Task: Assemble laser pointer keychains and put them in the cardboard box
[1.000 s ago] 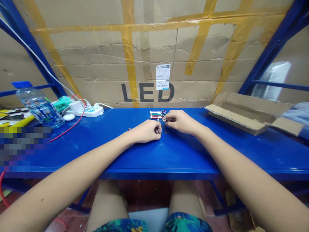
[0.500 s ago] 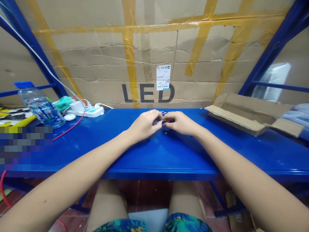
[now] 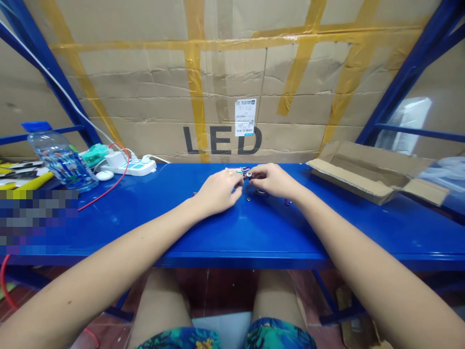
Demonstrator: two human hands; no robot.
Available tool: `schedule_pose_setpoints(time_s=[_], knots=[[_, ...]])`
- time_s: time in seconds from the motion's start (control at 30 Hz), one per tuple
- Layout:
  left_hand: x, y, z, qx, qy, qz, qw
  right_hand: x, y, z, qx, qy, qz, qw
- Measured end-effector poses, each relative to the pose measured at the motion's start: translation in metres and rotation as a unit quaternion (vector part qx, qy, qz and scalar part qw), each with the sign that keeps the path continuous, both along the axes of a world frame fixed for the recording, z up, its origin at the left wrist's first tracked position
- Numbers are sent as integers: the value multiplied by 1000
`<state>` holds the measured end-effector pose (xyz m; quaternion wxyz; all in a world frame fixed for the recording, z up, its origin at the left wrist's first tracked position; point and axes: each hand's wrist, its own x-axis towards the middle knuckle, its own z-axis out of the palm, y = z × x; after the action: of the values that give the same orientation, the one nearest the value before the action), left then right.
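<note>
My right hand (image 3: pixel 273 181) pinches a small round metallic piece (image 3: pixel 249 175) between thumb and fingertips; its exact kind is too small to tell. To its left, my left hand (image 3: pixel 221 192) rests low over the blue table, fingers bent and thumb apart from them, nothing visible between. Just behind the left fingertips lie several slim, shiny, coloured metal pieces (image 3: pixel 237 170), partly hidden by the hand. A tiny round piece (image 3: pixel 248 199) lies between the hands on the tabletop. Below my right wrist is a small purple-blue piece (image 3: pixel 288 202), and another dark shiny bit (image 3: pixel 260 193) sits under the right palm.
An open cardboard box (image 3: pixel 370 177) stands at right. At left are a water bottle (image 3: pixel 63 157), a white power strip (image 3: pixel 136 167) and a red cable (image 3: pixel 109 194). A large taped carton (image 3: pixel 156 97) walls the back of the blue table (image 3: pixel 218 237).
My hands, together on one small piece before, have moved slightly apart. The left thumb and fingers have separated, while the right keeps the round piece. More coloured pieces show behind the left hand.
</note>
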<state>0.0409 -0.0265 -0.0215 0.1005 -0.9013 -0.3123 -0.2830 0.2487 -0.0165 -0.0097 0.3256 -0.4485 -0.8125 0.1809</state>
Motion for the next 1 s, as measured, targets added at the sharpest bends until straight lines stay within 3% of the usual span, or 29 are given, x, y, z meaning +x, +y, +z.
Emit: schedule_pose_setpoints(time_s=[0.17, 0.33, 0.5, 0.63, 0.73, 1.0], knots=[[12, 0, -10, -27, 119, -39, 992, 2, 0, 3, 34, -21, -74, 996], [17, 5, -13, -86, 91, -69, 990, 0, -1, 3, 38, -34, -61, 997], [6, 7, -7, -160, 51, -33, 985, 0, -3, 3, 5, -34, -34, 999], [-4, 7, 4, -104, -31, -14, 994, -1, -2, 0, 6, -43, -16, 999], [-4, 7, 7, -39, -108, -38, 993, -4, -1, -3, 6, -39, 0, 999], [1, 10, 1, 10, -133, -94, 987, -9, -2, -6, 18, -26, 41, 999]])
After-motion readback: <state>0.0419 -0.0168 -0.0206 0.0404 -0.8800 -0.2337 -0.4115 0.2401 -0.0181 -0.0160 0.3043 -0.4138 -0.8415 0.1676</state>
